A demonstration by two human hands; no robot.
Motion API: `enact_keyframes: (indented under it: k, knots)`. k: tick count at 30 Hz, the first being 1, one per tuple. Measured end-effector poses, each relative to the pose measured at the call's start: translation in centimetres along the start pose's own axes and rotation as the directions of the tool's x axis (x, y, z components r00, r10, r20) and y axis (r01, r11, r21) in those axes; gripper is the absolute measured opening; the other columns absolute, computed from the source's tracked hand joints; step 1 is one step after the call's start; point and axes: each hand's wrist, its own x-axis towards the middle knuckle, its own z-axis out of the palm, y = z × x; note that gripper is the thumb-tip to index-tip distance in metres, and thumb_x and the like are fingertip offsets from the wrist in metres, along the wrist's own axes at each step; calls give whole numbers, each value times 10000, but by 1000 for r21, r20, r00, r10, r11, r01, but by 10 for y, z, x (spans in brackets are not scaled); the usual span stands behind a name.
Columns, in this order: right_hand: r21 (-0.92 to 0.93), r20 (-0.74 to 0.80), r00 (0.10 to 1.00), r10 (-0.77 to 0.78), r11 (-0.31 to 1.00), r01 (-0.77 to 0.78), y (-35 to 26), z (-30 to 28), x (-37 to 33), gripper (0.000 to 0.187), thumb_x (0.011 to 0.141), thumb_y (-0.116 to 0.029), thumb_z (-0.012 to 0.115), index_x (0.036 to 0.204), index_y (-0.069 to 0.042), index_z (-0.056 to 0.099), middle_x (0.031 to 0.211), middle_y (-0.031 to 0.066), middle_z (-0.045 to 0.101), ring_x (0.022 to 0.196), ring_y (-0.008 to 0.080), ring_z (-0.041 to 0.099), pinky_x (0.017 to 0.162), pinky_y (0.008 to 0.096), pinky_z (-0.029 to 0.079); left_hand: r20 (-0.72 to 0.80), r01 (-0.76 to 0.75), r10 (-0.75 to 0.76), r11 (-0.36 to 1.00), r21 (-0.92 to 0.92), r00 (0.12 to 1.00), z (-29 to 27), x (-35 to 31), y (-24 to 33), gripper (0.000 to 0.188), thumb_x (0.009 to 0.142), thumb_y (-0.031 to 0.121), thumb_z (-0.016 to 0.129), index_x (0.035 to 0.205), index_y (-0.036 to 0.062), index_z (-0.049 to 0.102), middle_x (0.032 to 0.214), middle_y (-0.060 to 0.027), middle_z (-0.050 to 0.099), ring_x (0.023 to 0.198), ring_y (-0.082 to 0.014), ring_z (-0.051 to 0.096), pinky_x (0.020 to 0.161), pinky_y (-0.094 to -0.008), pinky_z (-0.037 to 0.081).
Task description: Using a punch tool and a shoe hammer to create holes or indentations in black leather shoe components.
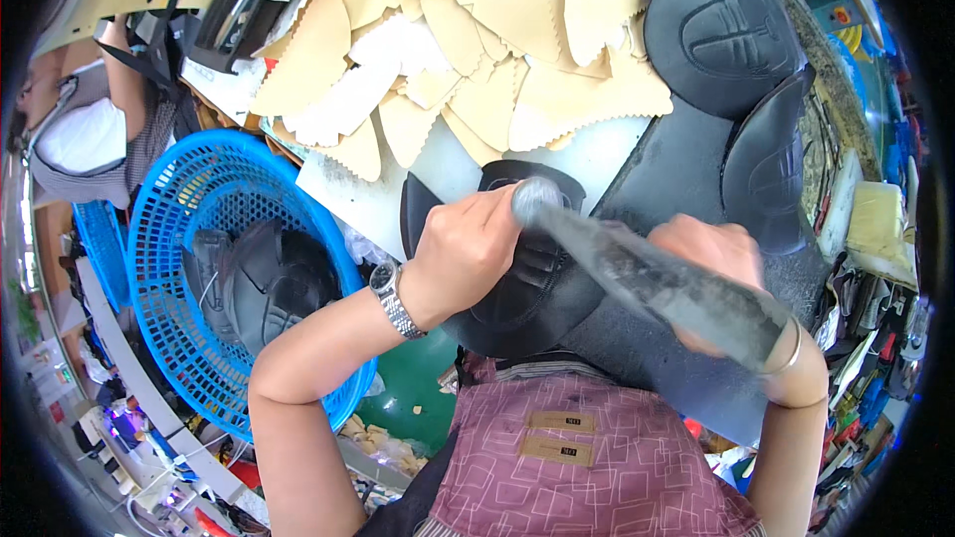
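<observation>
A black moulded shoe upper [497, 313] lies in front of me at the near edge of the work surface. My left hand [463, 249], with a metal watch at the wrist, is closed on it with curled fingers; the fingertips are partly hidden. My right hand [711, 254] is closed in a fist, slightly blurred. Raised in front of it is a grey metal hammer [667, 288], with a round face near my left hand and a wide flared end by my right wrist. Its handle is hidden, apparently inside my right fist.
Cream zigzag-edged pieces [477, 30] are heaped at the back of the table. More black uppers [726, 30] lie far right on a dark slab [686, 159]. A blue plastic basket [164, 338] at left holds black uppers. Another person [90, 139] sits far left.
</observation>
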Motion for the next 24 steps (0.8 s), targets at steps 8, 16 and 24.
enact_keyframes:
  k: [8, 16, 24]
  knots:
    - [25, -155, 966, 206, 978, -205, 4, 17, -6, 175, 740, -24, 668, 891, 17, 592, 833, 132, 606, 652, 282, 621, 592, 296, 491, 280, 637, -594, 558, -532, 754, 0, 10, 7, 127, 904, 92, 525, 914, -34, 537, 766, -94, 655, 670, -130, 640, 613, -239, 528]
    - [-32, -178, 983, 41, 998, -47, -21, -21, -8, 131, 615, -95, 668, 731, -57, 620, 653, 85, 590, 577, 246, 588, 515, 298, 452, 63, 460, -488, 763, -454, 871, 23, -3, -7, 65, 858, 67, 573, 884, 15, 544, 645, -112, 619, 580, -192, 644, 508, -264, 478]
    - [314, -283, 959, -6, 944, 99, -19, -18, -15, 247, 735, -206, 674, 691, -71, 472, 563, 26, 469, 483, 210, 464, 441, 331, 379, 61, -8, 18, 986, -164, 998, 12, -4, -3, 160, 777, 14, 604, 910, 42, 521, 627, -91, 555, 555, -238, 581, 479, -321, 454]
